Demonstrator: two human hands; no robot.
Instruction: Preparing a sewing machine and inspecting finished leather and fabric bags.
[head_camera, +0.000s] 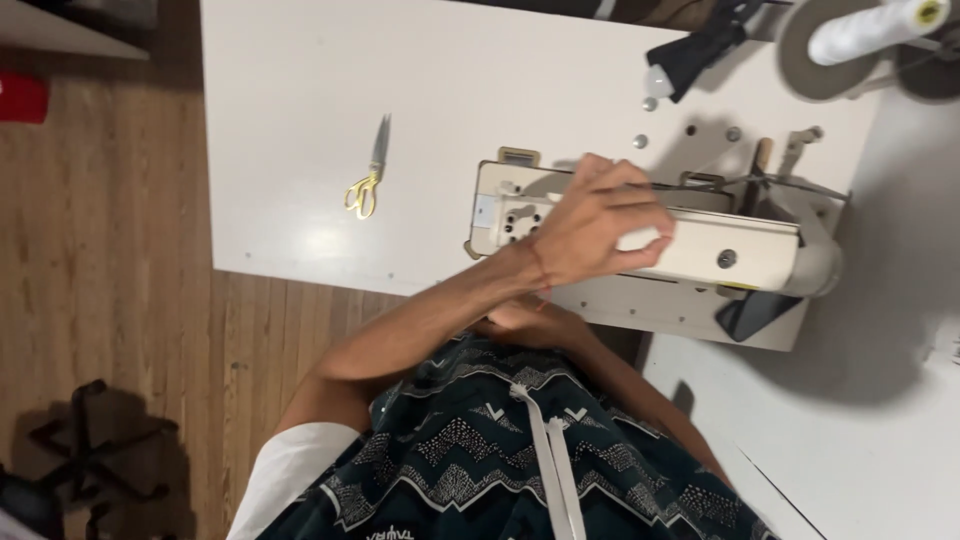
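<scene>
Left hand (600, 225) is raised over the sewing machine (700, 245), fingers curled, thumb and forefinger tips pinched together at the right edge of the hand. What sits in the pinch is too small to see; possibly thread, can't confirm. The hand overlaps the top of the machine's cream arm, near its left end; contact with the casing can't be judged from this angle.

Right hand (530, 318) is mostly hidden under the left forearm, just below the machine's front edge. Only a bit of knuckle and wrist shows, so how open it is can't be told, nor what it holds.

Sewing machine sits on the white table (300, 120), lying across the frame with its head to the left and its wheel end to the right. Dark flat piece (757, 312) pokes out below its right end.

Gold-handled scissors (368, 172) lie on the table well left of the machine, blades closed, nobody touching them. White thread cone (875, 28) is at the top right corner, beside a black clip-like part (700, 50). Wooden floor (100, 250) to the left.
</scene>
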